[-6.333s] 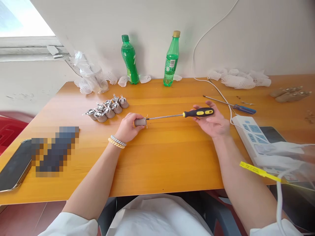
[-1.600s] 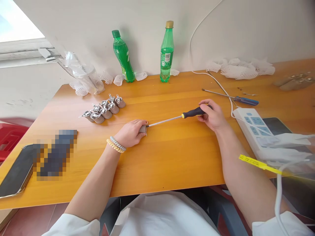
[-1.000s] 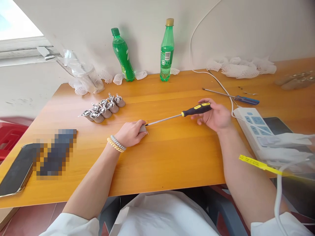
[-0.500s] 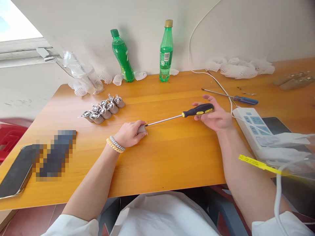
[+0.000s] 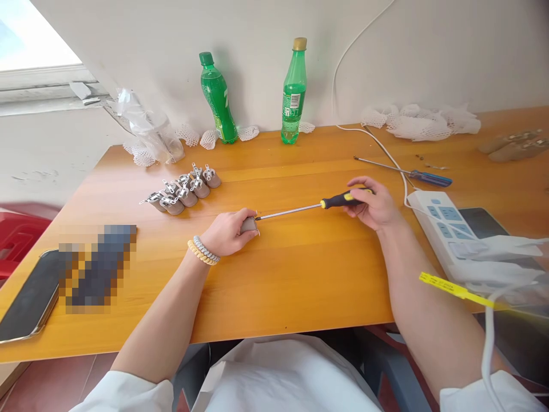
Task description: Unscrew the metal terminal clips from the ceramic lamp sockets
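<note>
My left hand (image 5: 226, 232) presses a small grey part (image 5: 249, 225) against the wooden table (image 5: 291, 269), fingers closed over it. My right hand (image 5: 374, 205) grips the black and yellow handle of a long screwdriver (image 5: 319, 205). Its metal shaft runs leftward and the tip meets the grey part's end. A row of several similar grey parts with metal clips (image 5: 182, 189) lies behind my left hand.
Two green bottles (image 5: 217, 97) (image 5: 293, 91) stand at the wall. A blue-handled screwdriver (image 5: 407, 171), a white power strip (image 5: 441, 220) with cable, white foam netting (image 5: 420, 120), a plastic bag (image 5: 148, 129) and a phone (image 5: 28, 297) at the left edge lie around.
My right hand has turned on the screwdriver handle, fingers now closed over it, and the shaft lies flatter. My left hand stays on the grey part.
</note>
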A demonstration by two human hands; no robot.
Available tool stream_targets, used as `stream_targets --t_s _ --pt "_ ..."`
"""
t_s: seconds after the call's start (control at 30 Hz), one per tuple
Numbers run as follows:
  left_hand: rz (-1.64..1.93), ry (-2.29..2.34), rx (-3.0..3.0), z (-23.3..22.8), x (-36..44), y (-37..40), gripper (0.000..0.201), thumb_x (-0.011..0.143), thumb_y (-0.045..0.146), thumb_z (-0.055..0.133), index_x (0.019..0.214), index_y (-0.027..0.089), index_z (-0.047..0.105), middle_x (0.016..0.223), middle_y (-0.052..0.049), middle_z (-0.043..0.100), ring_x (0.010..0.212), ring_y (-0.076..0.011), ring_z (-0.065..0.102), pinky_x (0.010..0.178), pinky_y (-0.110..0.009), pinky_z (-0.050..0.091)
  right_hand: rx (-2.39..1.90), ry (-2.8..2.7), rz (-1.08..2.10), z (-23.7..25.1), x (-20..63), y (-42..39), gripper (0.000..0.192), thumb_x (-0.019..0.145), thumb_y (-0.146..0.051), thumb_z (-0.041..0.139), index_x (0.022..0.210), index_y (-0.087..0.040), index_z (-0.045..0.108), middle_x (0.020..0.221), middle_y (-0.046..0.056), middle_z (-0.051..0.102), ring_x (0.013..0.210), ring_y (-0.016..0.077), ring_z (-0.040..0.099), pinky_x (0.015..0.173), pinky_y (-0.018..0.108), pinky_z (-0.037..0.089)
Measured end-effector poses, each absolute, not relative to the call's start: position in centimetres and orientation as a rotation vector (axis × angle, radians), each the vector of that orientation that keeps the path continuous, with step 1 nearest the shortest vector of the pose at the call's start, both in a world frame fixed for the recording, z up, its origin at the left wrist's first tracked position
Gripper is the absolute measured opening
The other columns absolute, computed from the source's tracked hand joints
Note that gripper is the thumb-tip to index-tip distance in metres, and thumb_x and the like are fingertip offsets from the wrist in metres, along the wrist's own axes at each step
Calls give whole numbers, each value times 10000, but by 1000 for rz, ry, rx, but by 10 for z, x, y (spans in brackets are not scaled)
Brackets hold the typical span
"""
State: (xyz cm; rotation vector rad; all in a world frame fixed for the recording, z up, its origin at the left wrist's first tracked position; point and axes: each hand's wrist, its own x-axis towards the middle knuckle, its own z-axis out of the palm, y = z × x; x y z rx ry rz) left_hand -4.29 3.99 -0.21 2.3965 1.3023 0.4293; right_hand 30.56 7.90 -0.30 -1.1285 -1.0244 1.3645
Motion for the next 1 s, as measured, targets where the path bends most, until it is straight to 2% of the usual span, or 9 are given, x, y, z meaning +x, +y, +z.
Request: stream_targets --t_s 0.07,0.13,0.23,0.37,0.67,1.0 --pt "436 1289 2386 -2 -42 40 332 829 377 516 1084 168 544 839 -76 695 734 -223 660 690 -350 504 -916 -1017 1344 -5 305 79 475 472 -132 766 897 -248 590 779 -5 678 659 158 641 502 263 534" --pt "441 1287 2385 -2 -42 40 330 830 383 517 1080 169 542 837 -74 695 735 -223 660 694 -351 503 -817 -1002 1340 -5 306 79 460 453 -73 711 859 -258 600 835 -16 675 762 162 644 590 285 561" --pt "462 1310 2384 -3 -44 41 336 829 388 513 1072 156 536 841 -84 693 719 -226 653 686 -361 500 -802 -973 1300 -5 308 79 343 457 -73 633 749 -249 592 769 -20 654 762 187 639 533 294 540" --pt "572 1277 2347 -5 -47 42 342 824 366 529 1085 147 509 833 -76 680 690 -206 631 663 -345 492 -780 -920 1263 -5 305 80 297 464 -90 574 717 -244 598 710 -7 647 708 200 633 470 290 498" --pt "703 1185 2289 -10 -49 44 314 818 318 563 1078 166 474 897 -74 665 726 -174 612 675 -313 485 -755 -1002 1307 -16 303 85 224 548 -135 607 716 -284 617 723 0 627 689 210 626 440 309 478" --pt "693 1180 2286 -7 -47 42 303 823 323 562 1069 169 473 910 -63 667 727 -162 615 675 -294 482 -812 -1030 1299 -13 300 82 225 554 -143 612 724 -290 602 743 7 604 709 209 616 462 320 480"
